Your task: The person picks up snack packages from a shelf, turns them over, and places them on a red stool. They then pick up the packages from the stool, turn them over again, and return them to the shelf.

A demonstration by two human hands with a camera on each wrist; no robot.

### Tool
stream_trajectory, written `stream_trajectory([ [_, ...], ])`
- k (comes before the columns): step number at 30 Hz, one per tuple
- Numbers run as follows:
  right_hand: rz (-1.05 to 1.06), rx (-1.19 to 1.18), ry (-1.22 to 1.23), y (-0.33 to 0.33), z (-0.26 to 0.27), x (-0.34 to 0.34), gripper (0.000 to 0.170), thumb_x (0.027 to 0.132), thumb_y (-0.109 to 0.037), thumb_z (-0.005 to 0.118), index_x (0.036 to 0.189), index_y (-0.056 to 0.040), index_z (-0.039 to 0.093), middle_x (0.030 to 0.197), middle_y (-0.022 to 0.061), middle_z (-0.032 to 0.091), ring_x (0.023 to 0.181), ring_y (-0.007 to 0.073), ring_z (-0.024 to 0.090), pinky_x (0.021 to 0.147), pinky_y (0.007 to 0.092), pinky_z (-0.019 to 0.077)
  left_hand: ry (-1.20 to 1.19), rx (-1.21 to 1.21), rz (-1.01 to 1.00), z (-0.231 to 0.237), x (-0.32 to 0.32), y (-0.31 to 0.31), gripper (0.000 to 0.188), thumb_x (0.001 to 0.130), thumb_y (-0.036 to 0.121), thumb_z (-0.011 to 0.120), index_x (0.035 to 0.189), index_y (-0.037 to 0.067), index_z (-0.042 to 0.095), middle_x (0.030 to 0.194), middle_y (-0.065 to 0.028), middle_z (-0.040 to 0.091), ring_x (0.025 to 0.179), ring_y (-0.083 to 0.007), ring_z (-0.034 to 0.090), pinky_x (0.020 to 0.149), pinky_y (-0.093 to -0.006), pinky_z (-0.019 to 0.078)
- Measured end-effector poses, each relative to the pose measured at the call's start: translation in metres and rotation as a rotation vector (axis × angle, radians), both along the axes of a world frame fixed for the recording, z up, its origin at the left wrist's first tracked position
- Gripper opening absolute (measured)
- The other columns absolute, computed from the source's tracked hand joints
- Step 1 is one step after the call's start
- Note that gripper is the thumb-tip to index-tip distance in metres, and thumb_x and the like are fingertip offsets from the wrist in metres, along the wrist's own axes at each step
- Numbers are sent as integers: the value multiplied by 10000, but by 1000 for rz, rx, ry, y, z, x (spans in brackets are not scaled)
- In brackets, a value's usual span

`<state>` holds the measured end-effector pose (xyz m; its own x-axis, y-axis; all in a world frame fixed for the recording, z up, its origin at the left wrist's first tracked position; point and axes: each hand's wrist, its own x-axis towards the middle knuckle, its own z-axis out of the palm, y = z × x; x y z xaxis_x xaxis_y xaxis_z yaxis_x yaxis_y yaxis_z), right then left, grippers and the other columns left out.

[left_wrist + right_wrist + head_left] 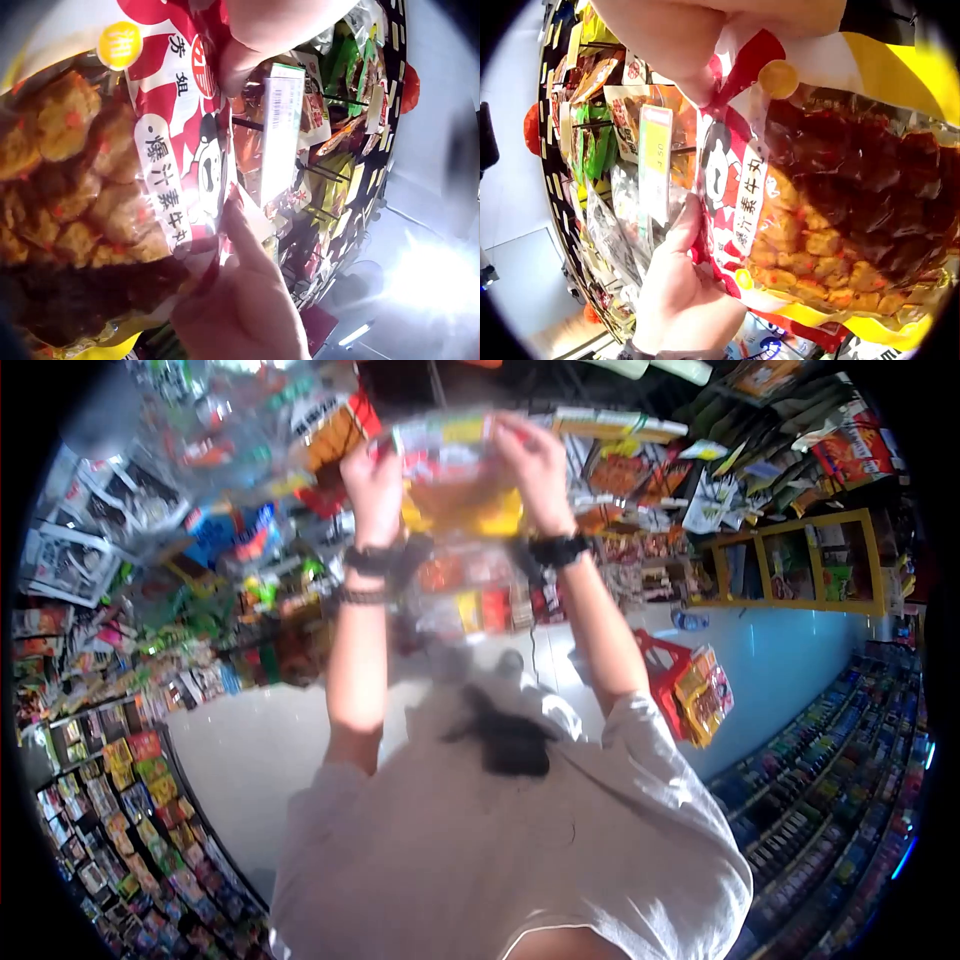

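Standing over a pale floor (250, 750), the person works with both arms stretched forward. Floor lies below and back from the hands; anything let slip could end up there.

Just beyond both hands: a hanging display (339, 180), closely filled. Pushing farther in could jostle neighbouring goods off their places, crowding being the cause.

Out to the side of the right hand and back toward the body: a red basket (664, 690), well apart from the work. Little trouble expected from it.

Between the two hands: a snack packet (855, 195), brown chunks showing through its window, panda figure on the printed band. Held by the edge facing the display; the filled part spreads back from the hands toward the person, no prop seen beneath. Its weight on slick film could work that edge loose.

Left hand (372, 495) grasping one end of the edge, right hand (537, 470) grasping the other, each pinching with thumb and fingers. Uneven grip would tilt the packet; hard opposite pulls might split the seal.

Past the held edge, near both hands: a price tag (655, 161). A careless swing could knock it askew.

Smallest, beyond the hands: thin pegs (345, 100) jutting outward. Film could snag on a tip if brought against one. Whether any touches the packet, cannot tell.
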<state>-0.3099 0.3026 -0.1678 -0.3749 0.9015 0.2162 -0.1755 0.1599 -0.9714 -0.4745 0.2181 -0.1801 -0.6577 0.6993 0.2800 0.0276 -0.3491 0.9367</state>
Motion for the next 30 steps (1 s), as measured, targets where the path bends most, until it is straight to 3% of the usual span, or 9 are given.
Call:
stream_trajectory([
  [6,-97,105,-43,2,-13,-10,246,863,-105,606,1051,39,671,824,47,675,727,79,604,651,225,495,64,-86,39,-23,-16,7,261,819,-75,448,963,-67,665,875,1,651,803,-63,572,743,-228,463],
  [11,-4,-30,146,-5,-12,-6,284,891,-119,638,1131,32,654,881,24,670,713,62,573,605,211,472,87,-11,68,5,-4,-6,210,871,2,575,1047,-66,668,828,-19,649,719,-59,535,662,-227,457],
  [13,53,-124,181,-2,-11,-5,294,884,-125,654,1129,36,653,891,24,675,733,58,577,628,206,471,126,-62,39,7,-8,-10,198,913,4,553,1057,-98,644,956,-49,670,859,-91,603,794,-237,482],
  [17,62,-135,105,4,-5,-12,303,890,-139,654,1143,28,652,928,34,692,781,61,596,697,198,469,39,8,-24,19,-9,1,197,896,-1,566,1050,-80,662,956,-75,696,864,-120,639,808,-254,499],
  [18,50,-148,93,5,-4,-15,295,893,-140,651,1139,24,654,919,35,688,774,68,597,698,204,470,72,-6,-41,16,-13,4,405,770,-147,387,1082,-93,640,1001,-130,695,929,-159,655,842,-279,514],
  [21,75,-141,195,11,-9,-22,270,898,-133,640,1119,21,658,916,42,683,778,77,599,706,211,476,79,-93,-22,26,-12,6,242,867,-68,506,1046,-64,669,990,-95,701,900,-139,653,827,-269,506],
  [24,57,-149,115,14,-13,-22,268,898,-129,636,1115,27,656,932,48,680,789,85,596,714,231,481,34,-29,-27,30,-10,9,174,891,97,666,975,-52,696,866,-29,685,782,-74,603,709,-220,472],
  [27,10,-53,178,18,-18,-29,272,898,-135,637,1113,31,656,926,48,678,788,94,590,704,244,479,61,-13,-6,24,-13,18,188,901,120,665,971,-51,692,857,-23,678,762,-69,591,704,-221,471],
  [30,15,-86,-2,25,-11,-25,311,893,-205,657,1108,19,660,903,50,677,774,90,582,688,243,471,87,-33,-5,16,-13,24,191,907,128,661,970,-51,687,854,-24,677,763,-65,590,700,-216,471],
])
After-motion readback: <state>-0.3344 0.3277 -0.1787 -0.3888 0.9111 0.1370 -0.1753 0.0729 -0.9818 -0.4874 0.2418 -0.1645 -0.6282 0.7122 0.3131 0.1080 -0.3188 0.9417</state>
